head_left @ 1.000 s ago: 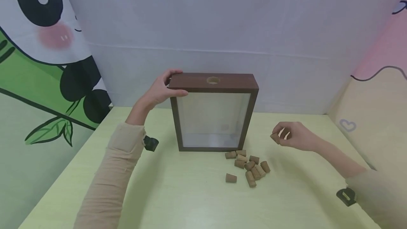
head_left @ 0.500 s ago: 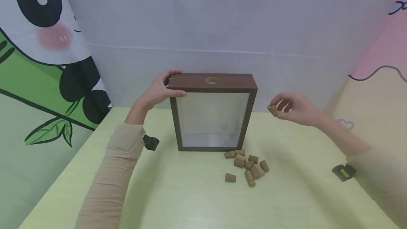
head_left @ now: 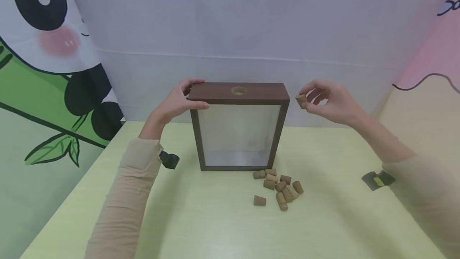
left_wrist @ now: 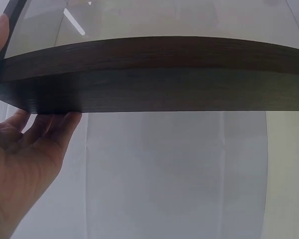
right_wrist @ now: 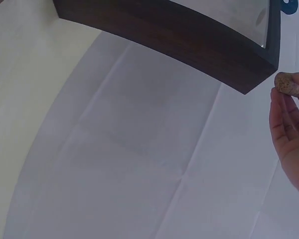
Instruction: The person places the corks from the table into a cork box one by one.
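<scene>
1. The right hand [head_left: 330, 101] has gone up and over to the left since a second ago; it was low by the table then, and now it is up beside the top right corner of the box [head_left: 240, 127]
2. The right hand pinches one cork [head_left: 301, 100] in its fingertips, with the thumb and fingers closed on it
3. That cork is in the air, just to the right of the box top and not touching it
4. In the right wrist view the same cork [right_wrist: 288, 83] sits at the fingertips, close to the dark corner of the box [right_wrist: 189, 35]
5. The left hand [head_left: 179, 101] has stayed where it was; it grips the top left corner of the box, thumb in front and fingers curled over the back
6. In the left wrist view the left hand [left_wrist: 25, 154] is under and around the dark wood edge [left_wrist: 154, 74]
7. The box stands upright on the green table [head_left: 215, 227]; it has a dark brown frame, a see-through front and a round hole [head_left: 238, 90] in the top
8. A pile of corks [head_left: 278, 187] lies on the table just in front of the box's right corner
9. One loose cork [head_left: 259, 200] lies a little to the left of the pile
</scene>
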